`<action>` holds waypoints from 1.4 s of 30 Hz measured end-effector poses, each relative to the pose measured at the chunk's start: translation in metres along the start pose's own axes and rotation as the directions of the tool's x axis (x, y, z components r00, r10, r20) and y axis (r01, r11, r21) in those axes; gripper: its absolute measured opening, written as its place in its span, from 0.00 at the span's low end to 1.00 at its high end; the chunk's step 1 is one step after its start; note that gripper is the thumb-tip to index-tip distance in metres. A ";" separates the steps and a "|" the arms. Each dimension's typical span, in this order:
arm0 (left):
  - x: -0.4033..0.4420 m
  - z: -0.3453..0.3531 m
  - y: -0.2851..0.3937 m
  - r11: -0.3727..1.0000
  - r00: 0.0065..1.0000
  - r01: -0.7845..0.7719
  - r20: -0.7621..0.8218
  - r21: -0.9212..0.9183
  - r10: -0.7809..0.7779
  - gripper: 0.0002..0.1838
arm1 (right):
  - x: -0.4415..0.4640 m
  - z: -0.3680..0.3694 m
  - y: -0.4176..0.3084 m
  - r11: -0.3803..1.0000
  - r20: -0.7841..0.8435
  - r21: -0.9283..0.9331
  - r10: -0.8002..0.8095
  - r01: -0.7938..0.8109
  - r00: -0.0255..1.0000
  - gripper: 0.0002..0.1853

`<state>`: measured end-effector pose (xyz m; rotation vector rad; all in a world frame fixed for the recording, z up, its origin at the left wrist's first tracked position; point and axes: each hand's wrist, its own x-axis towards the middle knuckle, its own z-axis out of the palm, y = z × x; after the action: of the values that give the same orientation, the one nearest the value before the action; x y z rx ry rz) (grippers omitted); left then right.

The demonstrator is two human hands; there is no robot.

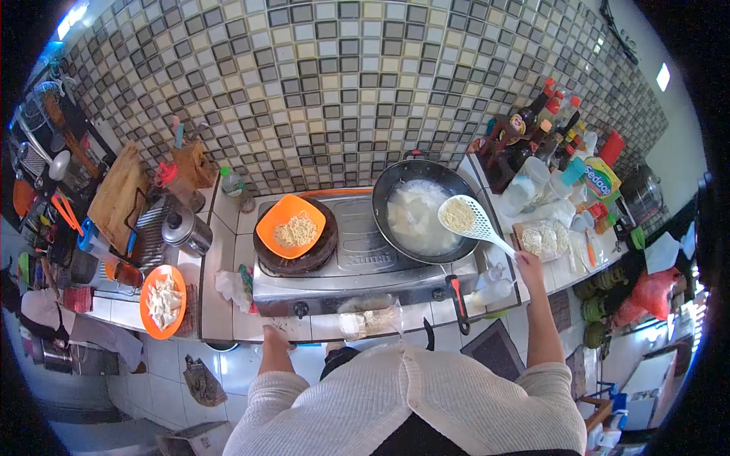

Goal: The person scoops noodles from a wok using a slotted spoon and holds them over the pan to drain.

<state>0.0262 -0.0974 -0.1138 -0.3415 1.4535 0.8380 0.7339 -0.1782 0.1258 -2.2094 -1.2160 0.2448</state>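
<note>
My right hand (528, 262) is closed round the handle of a white slotted skimmer (484, 231). Its bowl carries a clump of noodles (457, 216) over the right side of a black wok (386, 182). Cloudy liquid with pale pieces (414, 213) lies in the wok, which sits on the right burner of a steel gas stove (357, 285). My left hand (277, 339) rests at the counter's front edge, below the stove's left knob, with nothing visible in it. On the left burner stands an orange bowl (270, 220) holding noodles (296, 230).
An orange plate of white pieces (181, 323) sits on the left counter near a metal pot (187, 233). The wok's handle (458, 304) juts past the front edge, near a plastic packet (369, 322). Packed noodles (542, 239) and several bottles (532, 114) crowd the right.
</note>
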 end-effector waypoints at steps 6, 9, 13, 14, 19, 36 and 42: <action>0.000 0.000 0.000 0.999 0.998 0.051 -0.032 -0.009 -0.051 0.37 | -0.010 0.000 0.004 0.923 0.035 0.382 0.029 -0.041 0.999 0.10; -0.017 0.007 -0.002 1.000 1.000 -0.019 0.009 0.013 0.019 0.34 | -0.014 0.001 0.006 0.902 0.035 0.424 0.081 -0.088 0.996 0.10; -0.013 0.005 -0.001 0.999 1.000 0.016 0.011 0.051 -0.017 0.35 | -0.008 0.009 0.025 0.868 0.108 0.476 0.098 -0.138 0.989 0.10; -0.005 0.001 -0.001 0.997 0.999 0.043 0.013 0.060 -0.043 0.36 | -0.004 0.014 0.035 0.906 0.073 0.418 0.037 -0.064 0.997 0.10; -0.007 0.003 0.000 0.997 0.999 0.017 0.044 0.082 -0.020 0.41 | -0.011 0.017 -0.007 0.990 -0.025 -0.096 -0.104 0.101 0.994 0.12; -0.001 -0.004 -0.001 0.998 0.998 0.064 0.018 0.021 -0.065 0.37 | -0.012 0.068 -0.135 0.937 0.080 -0.327 -0.098 0.119 0.992 0.10; 0.037 -0.016 0.002 0.999 0.982 -0.007 0.191 0.054 -0.004 0.31 | -0.007 0.098 -0.133 0.957 0.076 -0.184 -0.213 0.224 0.974 0.11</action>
<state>0.0094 -0.0959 -0.1506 -0.2129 1.2952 0.8082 0.5937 -0.0903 0.1241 -2.2157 -1.5600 0.1029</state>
